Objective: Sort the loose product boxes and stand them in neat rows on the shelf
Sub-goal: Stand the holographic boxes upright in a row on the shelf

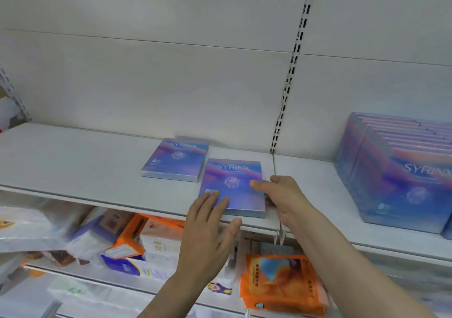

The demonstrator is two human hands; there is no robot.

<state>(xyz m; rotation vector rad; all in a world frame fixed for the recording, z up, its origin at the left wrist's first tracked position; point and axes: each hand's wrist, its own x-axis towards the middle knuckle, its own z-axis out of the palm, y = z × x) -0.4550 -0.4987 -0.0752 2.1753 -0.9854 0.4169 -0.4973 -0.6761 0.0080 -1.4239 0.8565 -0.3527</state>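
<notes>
Both hands on the near box [233, 188], which lies flat, face up, at the front edge of the shelf [73, 161], just left of the wire divider [275, 168]. Left hand [208, 234] has its fingertips [215, 195] on the box's front-left corner, palm hanging off the shelf's front edge, thumb under the lip: grip wide, flat, not closed on anything. Right hand [281, 195] comes in from the right edge of the box, thumb on the top face; whether the other fingers have got under the side I can't tell, so hold is partial at best.

Key relation: box's long axis runs front-to-back, away from the person, and it sits between the two hands, both touching. Right hand looks better placed to tip it up on edge; left to steady the corner.

Second box [176, 160] also flat, just behind and left of the first, near but apart, toward mid-shelf. Finished row [396, 171] stands upright on the right side of the shelf, past the divider, well apart. My read: early in the job, two boxes left to stand.

Shelf is plain white, mostly bare to the left, white back panel [171, 85] with slotted upright [293, 61]. Lower shelf below holds a jumble of tissue packs [127, 242] and an orange pack [281, 283]
</notes>
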